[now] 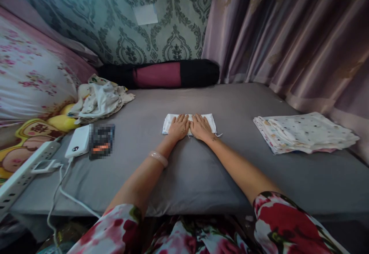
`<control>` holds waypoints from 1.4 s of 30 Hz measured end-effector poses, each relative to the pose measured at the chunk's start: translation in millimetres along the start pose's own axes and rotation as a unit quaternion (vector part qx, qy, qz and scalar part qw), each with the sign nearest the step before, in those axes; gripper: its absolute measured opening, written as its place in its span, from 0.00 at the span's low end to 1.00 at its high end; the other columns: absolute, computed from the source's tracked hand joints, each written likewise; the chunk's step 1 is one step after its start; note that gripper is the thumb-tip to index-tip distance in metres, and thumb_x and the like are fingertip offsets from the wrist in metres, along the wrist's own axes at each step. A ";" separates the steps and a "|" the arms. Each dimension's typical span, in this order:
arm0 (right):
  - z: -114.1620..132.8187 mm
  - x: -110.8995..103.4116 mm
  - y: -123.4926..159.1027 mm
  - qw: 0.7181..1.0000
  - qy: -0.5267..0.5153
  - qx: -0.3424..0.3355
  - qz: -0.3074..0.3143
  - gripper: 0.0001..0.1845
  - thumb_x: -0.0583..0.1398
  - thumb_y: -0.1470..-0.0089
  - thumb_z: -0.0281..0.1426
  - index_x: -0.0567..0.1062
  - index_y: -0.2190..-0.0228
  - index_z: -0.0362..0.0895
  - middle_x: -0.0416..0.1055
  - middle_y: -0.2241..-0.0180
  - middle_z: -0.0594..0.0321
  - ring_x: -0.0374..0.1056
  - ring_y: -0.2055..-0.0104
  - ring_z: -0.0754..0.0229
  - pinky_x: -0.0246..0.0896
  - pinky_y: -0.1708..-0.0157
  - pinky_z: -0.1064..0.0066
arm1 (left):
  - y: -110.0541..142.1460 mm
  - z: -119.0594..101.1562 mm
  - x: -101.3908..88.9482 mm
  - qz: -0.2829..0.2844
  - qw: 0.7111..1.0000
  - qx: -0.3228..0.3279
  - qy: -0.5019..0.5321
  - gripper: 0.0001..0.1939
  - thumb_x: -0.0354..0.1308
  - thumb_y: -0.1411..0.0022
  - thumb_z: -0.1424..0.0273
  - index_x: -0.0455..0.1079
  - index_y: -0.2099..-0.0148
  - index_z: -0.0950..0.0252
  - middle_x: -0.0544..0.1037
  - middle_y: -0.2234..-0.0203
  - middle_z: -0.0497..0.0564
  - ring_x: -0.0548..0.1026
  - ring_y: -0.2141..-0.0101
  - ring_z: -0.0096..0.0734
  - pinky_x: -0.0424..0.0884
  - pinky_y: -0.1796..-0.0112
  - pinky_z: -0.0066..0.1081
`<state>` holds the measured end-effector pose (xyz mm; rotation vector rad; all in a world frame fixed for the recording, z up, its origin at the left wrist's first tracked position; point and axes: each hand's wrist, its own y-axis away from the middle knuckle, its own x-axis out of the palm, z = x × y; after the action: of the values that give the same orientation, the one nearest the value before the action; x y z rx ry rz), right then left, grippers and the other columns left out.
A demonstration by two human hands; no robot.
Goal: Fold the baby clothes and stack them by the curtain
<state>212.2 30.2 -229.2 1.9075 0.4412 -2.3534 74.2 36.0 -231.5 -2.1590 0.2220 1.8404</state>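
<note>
- At the near left lies the white power strip [27, 169]; its cable reaches the white power bank [77, 141], which is perhaps put there for charging;
- The left hand [179, 127] and the right hand [200, 127] lie side by side, palms down, with fingers extended and nearly closed together; they pinch nothing, and both press on the folded white cloth [212, 121];
- This cloth is in the middle of the grey sheet [190, 181], in front of the person; the flat palms probably serve to spread pressure evenly and make it smooth;
- To the right, well apart, is the flat stack of printed cloths [311, 133]; it seems placed aside to stay neat;
- Farther to the left, the crumpled cloths [105, 100] lie loosely heaped; behind, the dark bolster [198, 73] rests along the wall.
</note>
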 end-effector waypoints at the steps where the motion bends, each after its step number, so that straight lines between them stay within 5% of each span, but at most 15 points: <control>1: 0.0 0.0 -0.3 1.000 0.000 0.001 0.001 0.29 0.42 0.35 0.34 0.61 0.39 0.33 0.55 0.36 0.45 0.48 0.33 0.48 0.39 0.36 0.55 | -0.2 -0.1 -0.3 -0.001 1.000 0.000 0.000 0.28 0.33 0.28 0.63 0.54 0.32 0.67 0.59 0.35 0.57 0.54 0.35 0.41 0.50 0.37 0.46; 11: 8.7 -7.1 -8.1 1.000 -0.016 0.006 0.007 0.27 0.44 0.36 0.33 0.63 0.41 0.34 0.57 0.37 0.44 0.51 0.35 0.48 0.42 0.37 0.55 | 9.2 7.3 -5.0 -0.014 1.000 -0.008 -0.010 0.26 0.34 0.28 0.61 0.57 0.35 0.65 0.62 0.37 0.58 0.57 0.36 0.40 0.50 0.37 0.44; 23: 34.1 10.1 -9.6 0.999 -0.015 -0.039 -0.032 0.28 0.44 0.35 0.34 0.62 0.40 0.33 0.56 0.36 0.44 0.48 0.34 0.47 0.38 0.36 0.54 | 35.6 56.1 -9.8 -0.051 0.997 -0.060 -0.003 0.24 0.36 0.29 0.63 0.59 0.37 0.66 0.62 0.37 0.58 0.59 0.37 0.37 0.55 0.39 0.39; 34: 52.3 2.2 -21.5 0.999 -0.010 -0.050 -0.012 0.26 0.44 0.35 0.32 0.64 0.42 0.33 0.58 0.37 0.45 0.48 0.33 0.46 0.34 0.36 0.50 | 39.8 53.7 -9.3 -0.088 0.993 -0.079 0.012 0.24 0.38 0.29 0.64 0.57 0.37 0.69 0.66 0.40 0.61 0.60 0.38 0.37 0.57 0.40 0.36; 42: 66.1 19.2 -23.5 0.997 -0.006 -0.067 -0.028 0.29 0.44 0.34 0.37 0.62 0.40 0.31 0.58 0.37 0.44 0.49 0.34 0.47 0.34 0.36 0.53 | 37.0 61.4 -6.4 -0.099 0.985 -0.137 0.026 0.20 0.37 0.30 0.69 0.61 0.43 0.68 0.72 0.47 0.60 0.68 0.45 0.37 0.62 0.45 0.35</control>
<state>139.8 37.0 -231.7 1.8438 0.6425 -2.3039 4.3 20.2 -238.3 -2.3113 -0.2414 1.7901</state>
